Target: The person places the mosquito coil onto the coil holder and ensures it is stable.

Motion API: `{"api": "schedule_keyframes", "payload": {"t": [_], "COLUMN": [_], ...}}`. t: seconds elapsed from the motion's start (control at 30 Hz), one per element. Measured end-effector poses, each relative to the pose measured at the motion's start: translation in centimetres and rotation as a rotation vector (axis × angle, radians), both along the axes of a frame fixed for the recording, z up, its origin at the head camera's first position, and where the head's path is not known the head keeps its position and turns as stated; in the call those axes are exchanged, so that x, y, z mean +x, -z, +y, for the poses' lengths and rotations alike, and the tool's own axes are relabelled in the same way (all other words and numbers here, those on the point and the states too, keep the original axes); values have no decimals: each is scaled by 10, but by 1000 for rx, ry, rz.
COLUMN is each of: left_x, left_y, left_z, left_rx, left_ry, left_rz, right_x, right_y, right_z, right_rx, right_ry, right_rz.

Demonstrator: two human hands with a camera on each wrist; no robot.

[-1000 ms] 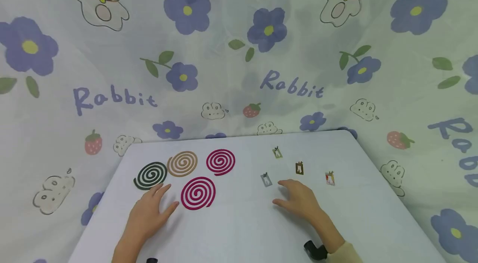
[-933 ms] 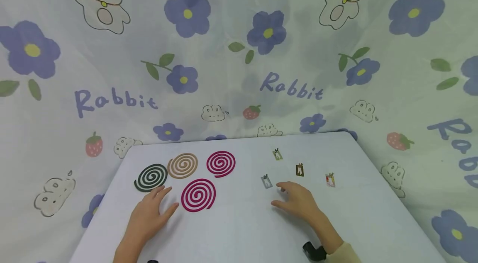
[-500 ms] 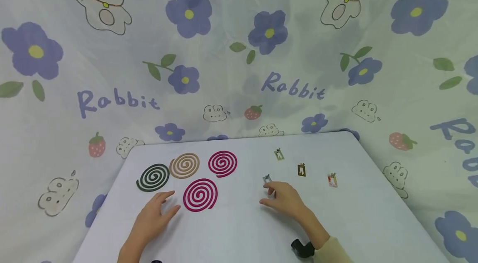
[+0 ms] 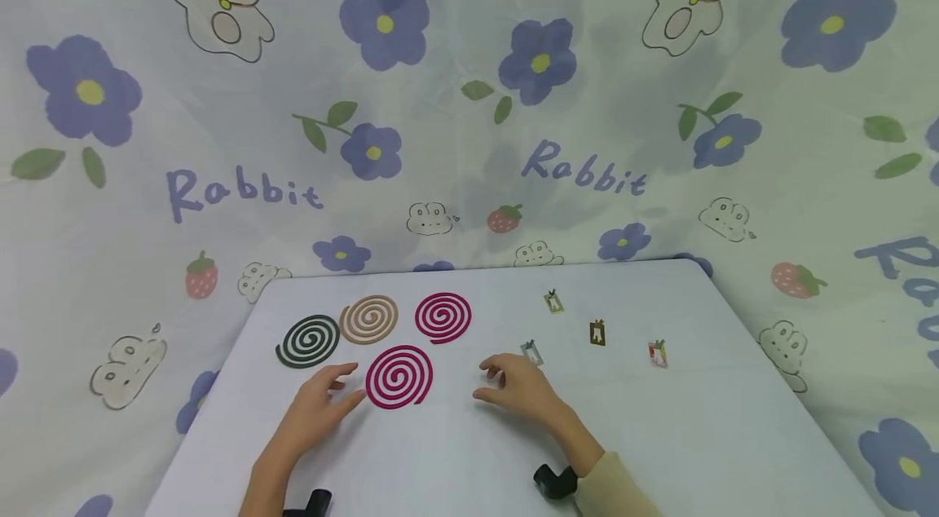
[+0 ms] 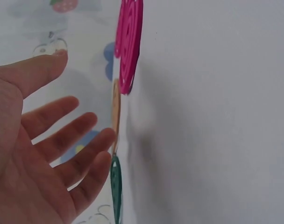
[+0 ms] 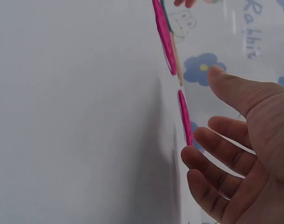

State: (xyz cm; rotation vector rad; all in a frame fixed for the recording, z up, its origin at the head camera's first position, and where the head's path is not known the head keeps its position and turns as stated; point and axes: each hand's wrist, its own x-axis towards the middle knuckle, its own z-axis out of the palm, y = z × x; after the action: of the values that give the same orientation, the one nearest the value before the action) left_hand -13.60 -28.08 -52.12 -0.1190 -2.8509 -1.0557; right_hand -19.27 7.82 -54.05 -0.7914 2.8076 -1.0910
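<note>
Four flat spirals that look like mosquito coils lie on the left: a dark green coil, a tan coil and two magenta ones. My left hand hovers with spread, bent fingers, its thumb tip beside the front magenta coil. The other magenta coil lies farther back. To the right of the front coil my right hand is held over the table, fingers loosely bent. Both palms show bare in the wrist views. Behind the right hand lies a small grey metal stand, partly covered by it.
More small cut-out stands lie at the right: a pale gold one, a brown one and a multicoloured one. A printed cloth hangs behind the white table. A black device is at the right wrist.
My right hand has moved left, past the grey stand towards the front magenta coil. My left hand has drawn slightly away from the green coil. The coils and stands lie as before.
</note>
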Motion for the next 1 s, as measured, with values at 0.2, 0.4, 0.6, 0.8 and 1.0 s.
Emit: {"api": "schedule_keyframes", "payload": {"t": [0.2,0.4,0.6,0.8,1.0], "left_x": [-8,-14,-19,-22,-26], "left_y": [-1,2,11,15,19], "left_z": [4,4,1,0,1], "left_rx": [28,89,109,131,121], "left_ry": [-7,-12,-19,-24,-42], "left_rz": [-59,-84,-104,-109,-113], "right_x": [-5,-7,-9,-12,-14], "right_y": [-2,3,10,12,15], "right_z": [-20,-40,-56,-68,-82], "right_rx": [-40,-8,3,-1,6], "right_ry": [-17,-15,1,19,55], "right_rz": [-17,-33,-27,29,39]}}
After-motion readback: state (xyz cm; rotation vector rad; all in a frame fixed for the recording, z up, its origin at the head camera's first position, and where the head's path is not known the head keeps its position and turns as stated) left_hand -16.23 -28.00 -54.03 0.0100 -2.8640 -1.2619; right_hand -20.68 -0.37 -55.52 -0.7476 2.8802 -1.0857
